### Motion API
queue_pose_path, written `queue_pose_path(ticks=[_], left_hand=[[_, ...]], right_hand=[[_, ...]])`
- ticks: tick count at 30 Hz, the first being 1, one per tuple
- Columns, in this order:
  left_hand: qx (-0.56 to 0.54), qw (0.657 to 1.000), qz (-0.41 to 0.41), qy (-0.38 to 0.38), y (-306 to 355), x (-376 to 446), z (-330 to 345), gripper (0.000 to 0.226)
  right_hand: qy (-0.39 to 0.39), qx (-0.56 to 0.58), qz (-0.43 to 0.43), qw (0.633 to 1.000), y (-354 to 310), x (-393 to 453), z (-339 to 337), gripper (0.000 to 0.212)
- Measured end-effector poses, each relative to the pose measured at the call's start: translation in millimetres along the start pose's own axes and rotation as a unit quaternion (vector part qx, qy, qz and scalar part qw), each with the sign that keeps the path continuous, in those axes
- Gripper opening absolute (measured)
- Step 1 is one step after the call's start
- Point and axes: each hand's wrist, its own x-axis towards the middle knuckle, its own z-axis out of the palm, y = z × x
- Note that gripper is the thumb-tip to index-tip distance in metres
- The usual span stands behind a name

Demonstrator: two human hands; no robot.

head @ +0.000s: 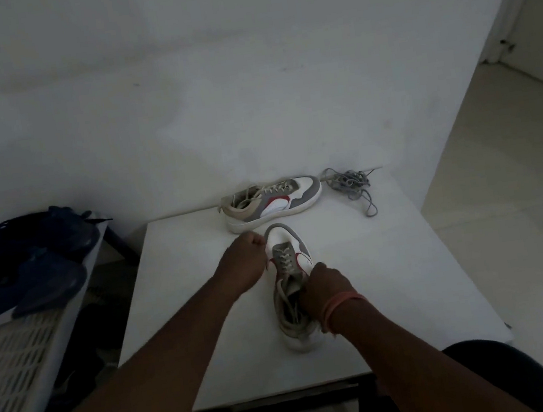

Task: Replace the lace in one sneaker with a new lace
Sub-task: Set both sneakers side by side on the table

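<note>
A white surface [181, 321] stands against a pale wall, glossy floor to the right. On it the near sneaker [292, 282] lies lengthwise, toe pointing away. The right hand [326, 288] grips its collar; the left hand [247, 254] pinches its lace by the toe. Beyond lie a second sneaker [271, 202], sideways, and a grey lace [350, 185].

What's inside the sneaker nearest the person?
Loose cream lace ends lie in the near sneaker's opening. The right hand covers its right side; the insole is too dark to see.
</note>
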Motion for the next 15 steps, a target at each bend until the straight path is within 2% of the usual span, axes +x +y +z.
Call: queue_pose_path(ticks=[2,4,8,10,12,15], left_hand=[[0.118,0.991,0.058,0.021,6,27,-8,0.047],[0.224,0.968,0.105,0.039,14,53,-15,0.060],[0.443,0.891,0.096,0.002,23,102,-22,0.079],[0.460,0.881,0.111,0.013,18,111,-21,0.082],[0.441,0.885,0.143,0.032,12,112,-18,0.081],[0.444,0.890,0.105,-0.010,-3,94,-2,0.081]], right_hand=[[-0.002,-0.018,-0.006,1.000,0,6,6,0.028],[-0.006,0.007,-0.001,1.000,0,14,6,0.026],[0.027,0.114,0.011,0.993,10,34,-9,0.020],[0.045,0.120,0.015,0.992,16,40,-13,0.019],[0.052,0.099,0.030,0.993,21,47,-18,0.020],[0.049,0.091,0.047,0.994,26,55,-25,0.016]])
